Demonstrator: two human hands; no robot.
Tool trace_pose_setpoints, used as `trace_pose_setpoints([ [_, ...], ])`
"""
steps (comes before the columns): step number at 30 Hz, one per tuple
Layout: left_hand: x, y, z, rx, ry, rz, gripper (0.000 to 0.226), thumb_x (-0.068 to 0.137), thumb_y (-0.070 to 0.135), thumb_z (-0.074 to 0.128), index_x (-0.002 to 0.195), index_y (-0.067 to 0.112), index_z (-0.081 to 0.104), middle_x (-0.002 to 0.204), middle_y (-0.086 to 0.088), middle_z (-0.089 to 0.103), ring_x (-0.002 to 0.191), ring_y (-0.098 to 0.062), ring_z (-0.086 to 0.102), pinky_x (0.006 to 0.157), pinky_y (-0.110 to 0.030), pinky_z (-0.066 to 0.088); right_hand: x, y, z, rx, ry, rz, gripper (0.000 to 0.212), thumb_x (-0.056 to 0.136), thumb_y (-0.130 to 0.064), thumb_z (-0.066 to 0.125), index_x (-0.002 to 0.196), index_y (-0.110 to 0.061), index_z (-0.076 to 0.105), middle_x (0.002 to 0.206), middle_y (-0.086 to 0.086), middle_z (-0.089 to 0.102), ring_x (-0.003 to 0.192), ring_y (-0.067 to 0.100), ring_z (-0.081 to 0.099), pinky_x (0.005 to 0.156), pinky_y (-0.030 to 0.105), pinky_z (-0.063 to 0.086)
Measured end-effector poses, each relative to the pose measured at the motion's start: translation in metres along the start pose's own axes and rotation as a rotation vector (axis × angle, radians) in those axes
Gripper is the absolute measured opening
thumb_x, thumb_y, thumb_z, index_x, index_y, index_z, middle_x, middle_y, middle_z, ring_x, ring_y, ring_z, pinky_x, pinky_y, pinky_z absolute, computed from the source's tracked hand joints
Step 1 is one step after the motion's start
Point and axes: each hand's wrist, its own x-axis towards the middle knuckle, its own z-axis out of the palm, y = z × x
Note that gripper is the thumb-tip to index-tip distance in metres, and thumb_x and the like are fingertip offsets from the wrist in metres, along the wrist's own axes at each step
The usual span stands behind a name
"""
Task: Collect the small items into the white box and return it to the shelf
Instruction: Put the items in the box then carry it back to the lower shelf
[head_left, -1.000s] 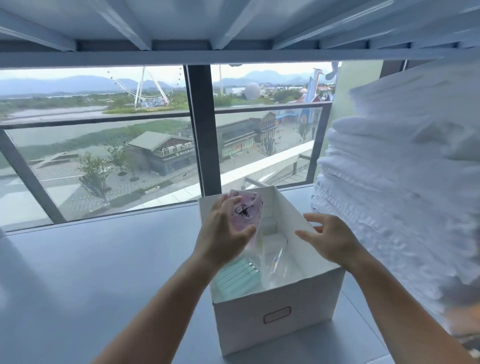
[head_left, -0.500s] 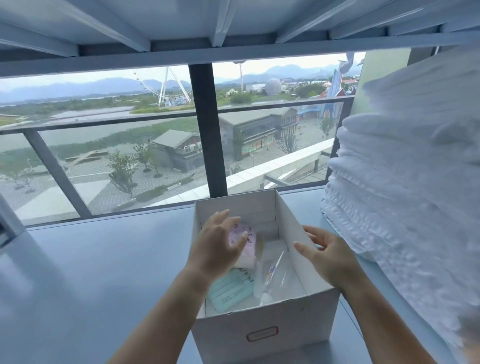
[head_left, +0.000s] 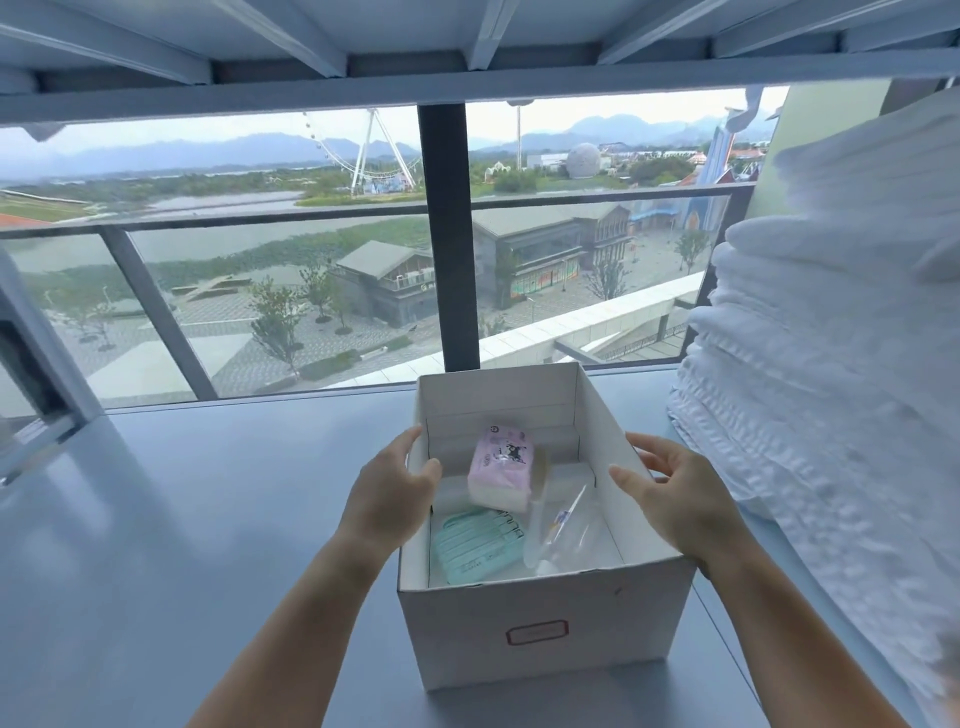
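A white box (head_left: 545, 634) with a small red label frame on its front stands open on a grey shelf board (head_left: 182, 545). Inside lie a pink tissue pack (head_left: 501, 467), a mint-green packet (head_left: 475, 545) and a clear plastic bag (head_left: 563, 525). My left hand (head_left: 389, 493) is at the box's left wall, fingers spread, thumb over the rim. My right hand (head_left: 675, 493) hovers at the right wall with its fingers apart. Neither hand holds anything.
A tall stack of white towels (head_left: 831, 364) fills the right side, close to the box. A window with a dark vertical post (head_left: 449, 234) lies behind the shelf. Another shelf board (head_left: 467, 41) hangs overhead.
My left hand lowered the pink tissue pack into the box, let it go and moved to the left wall. The right hand stayed by the right wall.
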Motion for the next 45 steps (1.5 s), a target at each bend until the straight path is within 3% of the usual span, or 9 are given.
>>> trace_pose_setpoints([
  [13, -0.01, 0.002, -0.005, -0.134, -0.011, -0.121, 0.045, 0.088, 0.017, 0.045, 0.13, 0.031, 0.048, 0.121, 0.006, 0.059, 0.102, -0.013, 0.05, 0.084, -0.026, 0.033, 0.003, -0.005, -0.002, 0.067, -0.065, 0.035, 0.04, 0.088, -0.023, 0.058, 0.128, -0.023, 0.053, 0.126, -0.002, 0.059, 0.116, 0.007, 0.053, 0.091, 0.02, 0.033],
  [18, -0.023, -0.005, -0.009, -0.075, -0.044, -0.143, 0.051, 0.088, 0.019, 0.042, 0.137, 0.036, 0.04, 0.131, 0.004, 0.056, 0.118, -0.017, 0.05, 0.095, -0.031, 0.038, -0.003, 0.006, -0.002, 0.072, -0.091, 0.022, 0.036, 0.088, -0.025, 0.057, 0.124, -0.029, 0.056, 0.12, -0.006, 0.063, 0.112, 0.006, 0.056, 0.094, 0.023, 0.036],
  [22, -0.036, -0.004, -0.016, -0.16, -0.088, -0.18, 0.055, 0.09, 0.015, 0.04, 0.138, 0.041, 0.033, 0.122, 0.012, 0.052, 0.095, -0.007, 0.052, 0.071, -0.018, 0.036, 0.0, 0.002, -0.001, 0.015, -0.082, 0.032, 0.035, 0.086, -0.02, 0.059, 0.12, -0.026, 0.06, 0.117, -0.004, 0.066, 0.11, 0.012, 0.059, 0.088, 0.023, 0.036],
  [24, -0.042, -0.004, -0.018, -0.16, -0.1, -0.168, 0.055, 0.09, 0.015, 0.039, 0.136, 0.044, 0.034, 0.121, 0.012, 0.054, 0.098, -0.005, 0.053, 0.079, -0.019, 0.036, -0.001, -0.003, -0.001, -0.02, -0.068, 0.015, 0.035, 0.086, -0.015, 0.058, 0.12, -0.023, 0.061, 0.117, -0.003, 0.066, 0.109, 0.013, 0.059, 0.086, 0.022, 0.035],
  [27, -0.053, -0.008, -0.023, -0.19, -0.075, -0.149, 0.052, 0.088, 0.014, 0.041, 0.127, 0.048, 0.045, 0.113, 0.014, 0.064, 0.108, -0.009, 0.057, 0.088, -0.026, 0.04, -0.01, -0.009, 0.0, -0.026, -0.076, -0.009, 0.033, 0.086, -0.012, 0.057, 0.116, -0.025, 0.064, 0.113, -0.005, 0.068, 0.106, 0.013, 0.06, 0.086, 0.022, 0.035],
  [33, -0.088, -0.023, -0.055, -0.247, -0.005, -0.176, 0.063, 0.086, 0.011, 0.043, 0.079, 0.074, 0.05, 0.083, 0.033, 0.067, 0.082, 0.014, 0.058, 0.075, -0.02, 0.042, -0.041, -0.021, 0.019, 0.039, -0.134, -0.05, 0.031, 0.086, -0.011, 0.058, 0.11, -0.03, 0.066, 0.104, -0.014, 0.069, 0.091, 0.006, 0.062, 0.07, 0.012, 0.037],
  [37, -0.122, -0.045, -0.092, -0.258, 0.054, -0.236, 0.065, 0.086, 0.011, 0.043, 0.078, 0.075, 0.049, 0.083, 0.034, 0.067, 0.084, 0.013, 0.058, 0.082, -0.024, 0.045, -0.069, -0.039, 0.05, 0.177, -0.243, -0.044, 0.032, 0.085, -0.008, 0.059, 0.103, -0.032, 0.068, 0.094, -0.024, 0.07, 0.088, -0.003, 0.064, 0.068, 0.01, 0.041],
  [42, -0.168, -0.084, -0.146, -0.264, 0.174, -0.32, 0.056, 0.084, 0.011, 0.043, 0.092, 0.066, 0.05, 0.088, 0.026, 0.065, 0.074, 0.0, 0.057, 0.074, -0.026, 0.042, -0.111, -0.061, 0.103, 0.341, -0.49, 0.059, 0.042, 0.085, 0.0, 0.054, 0.111, -0.031, 0.065, 0.114, -0.012, 0.067, 0.108, 0.018, 0.062, 0.1, 0.041, 0.043],
  [45, -0.198, -0.109, -0.179, -0.267, 0.221, -0.352, 0.054, 0.083, 0.009, 0.046, 0.1, 0.06, 0.051, 0.092, 0.026, 0.064, 0.074, 0.001, 0.059, 0.072, -0.026, 0.041, -0.142, -0.078, 0.133, 0.325, -0.543, 0.017, 0.043, 0.086, 0.0, 0.054, 0.116, -0.029, 0.062, 0.116, -0.012, 0.065, 0.112, 0.015, 0.059, 0.104, 0.039, 0.039],
])
